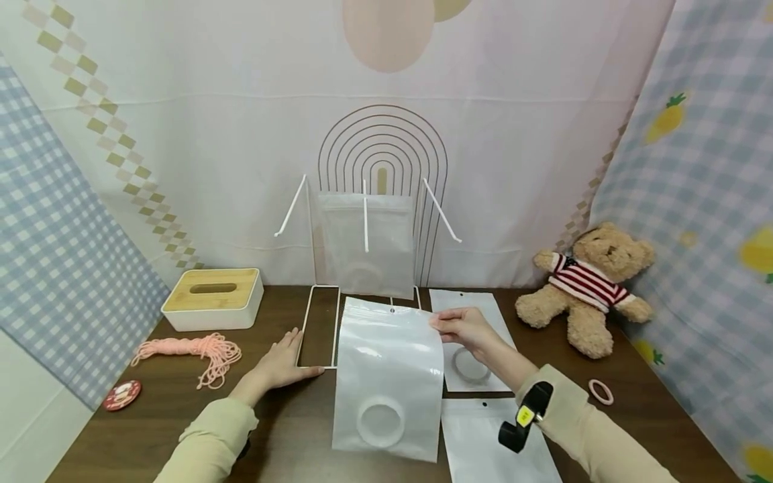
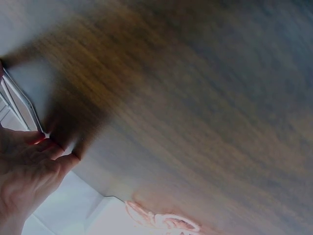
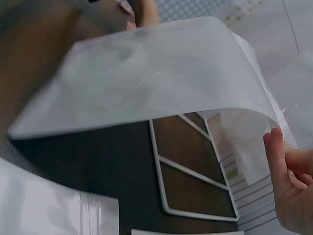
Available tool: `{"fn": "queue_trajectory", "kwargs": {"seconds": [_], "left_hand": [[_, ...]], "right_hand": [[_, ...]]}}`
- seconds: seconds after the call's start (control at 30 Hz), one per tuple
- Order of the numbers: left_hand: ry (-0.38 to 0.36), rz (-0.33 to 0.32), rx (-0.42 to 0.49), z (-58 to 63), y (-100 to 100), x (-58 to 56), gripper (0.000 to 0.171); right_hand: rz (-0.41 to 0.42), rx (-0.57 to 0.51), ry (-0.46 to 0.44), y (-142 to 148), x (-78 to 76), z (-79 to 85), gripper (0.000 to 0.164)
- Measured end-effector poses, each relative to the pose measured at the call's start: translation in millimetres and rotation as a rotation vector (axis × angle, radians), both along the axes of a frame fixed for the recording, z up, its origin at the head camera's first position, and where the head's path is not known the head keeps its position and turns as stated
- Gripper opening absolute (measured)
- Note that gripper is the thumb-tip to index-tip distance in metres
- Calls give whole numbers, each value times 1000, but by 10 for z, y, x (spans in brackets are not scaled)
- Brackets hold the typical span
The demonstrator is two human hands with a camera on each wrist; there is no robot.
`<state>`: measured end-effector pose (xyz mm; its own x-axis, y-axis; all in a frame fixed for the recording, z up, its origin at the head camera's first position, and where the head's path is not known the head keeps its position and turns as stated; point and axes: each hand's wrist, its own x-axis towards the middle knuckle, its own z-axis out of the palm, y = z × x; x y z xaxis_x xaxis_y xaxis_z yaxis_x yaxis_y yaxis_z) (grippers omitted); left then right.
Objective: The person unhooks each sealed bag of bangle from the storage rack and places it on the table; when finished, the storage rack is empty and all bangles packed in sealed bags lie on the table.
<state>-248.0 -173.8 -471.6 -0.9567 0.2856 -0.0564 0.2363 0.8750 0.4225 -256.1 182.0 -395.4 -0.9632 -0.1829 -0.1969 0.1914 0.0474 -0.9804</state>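
Observation:
My right hand (image 1: 468,329) pinches the upper right edge of a white zip bag (image 1: 389,365) with a round window and a small hanging hole. The bag hangs in front of a white wire display rack (image 1: 292,206), its lower part curving in the right wrist view. On the rack's middle prong hangs a similar translucent bag (image 1: 392,235). My left hand (image 1: 279,363) rests at the rack's left base corner with fingers spread, touching the wire. Two more white bags lie on the table at right, one behind (image 1: 477,308) and one in front (image 1: 489,443).
A tissue box (image 1: 211,302) with a wooden lid, a pink cord bundle (image 1: 187,345) and a red-and-white disc (image 1: 123,395) lie at left. At right are a teddy bear (image 1: 586,282) and a pink ring (image 1: 600,392). Patterned cloth hangs behind the table.

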Motion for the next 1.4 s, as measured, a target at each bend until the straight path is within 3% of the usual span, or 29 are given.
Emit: {"fn": "queue_trajectory", "kwargs": {"seconds": [0.2,0.5,0.9,1.27,1.4], "left_hand": [[7,-2,3,11,10,-12,100],[-2,7,9,3,3,13,100],[-10,1,-3,-22,-10,-18,101],[-17,-1,-6,0,-10,-11,101],[2,-11,43,-7,-10,1,105]], "right_hand": [[-32,111,14,-36,-23,-244,33],[68,284,13,-133,277,-570,20],[210,454,124,-112,404,-618,8],[272,715,403,-181,377,-596,7],[276,788,478,-184,327,-563,19]]}}
